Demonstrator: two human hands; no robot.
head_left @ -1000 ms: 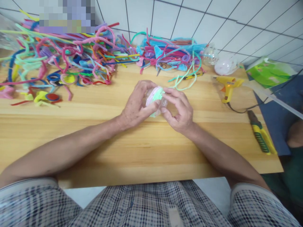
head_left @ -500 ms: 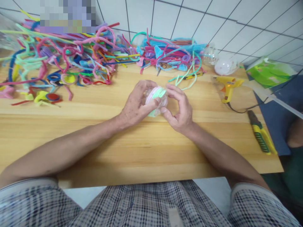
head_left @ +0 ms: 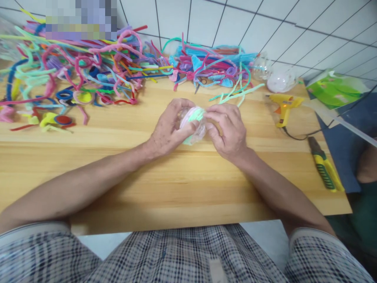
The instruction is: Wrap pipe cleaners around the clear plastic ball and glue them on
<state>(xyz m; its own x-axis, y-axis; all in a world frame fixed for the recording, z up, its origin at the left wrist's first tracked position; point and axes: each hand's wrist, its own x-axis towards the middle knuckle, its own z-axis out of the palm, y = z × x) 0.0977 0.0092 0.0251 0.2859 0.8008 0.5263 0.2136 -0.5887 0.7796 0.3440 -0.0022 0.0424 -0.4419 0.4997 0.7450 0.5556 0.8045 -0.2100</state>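
Note:
A clear plastic ball [head_left: 200, 134] with pale lilac and mint-green pipe cleaners [head_left: 196, 114] on it is held above the table's middle. My left hand [head_left: 169, 127] is closed round its left side, the thumb pressed across the front. At the ball's right edge my right hand [head_left: 228, 129] is closed, fingertips and thumb drawn together against it. What exactly lies between those fingertips is hidden. Behind my right hand, pale green pipe cleaners [head_left: 243, 93] lie loose on the wood.
Heaps of coloured pipe cleaners [head_left: 79, 74] line the back of the wooden table [head_left: 176, 188]. To the right are clear balls [head_left: 281, 81], a yellow glue gun [head_left: 284, 106] with its cord, green-and-yellow pliers [head_left: 324, 165] and a green packet [head_left: 332, 90]. Part of another person [head_left: 368, 165] shows at the right edge.
My right hand has turned and its fingers have closed in on the ball's right edge. One pale green pipe cleaner now reaches farther right, where a yellow-and-black tool showed before.

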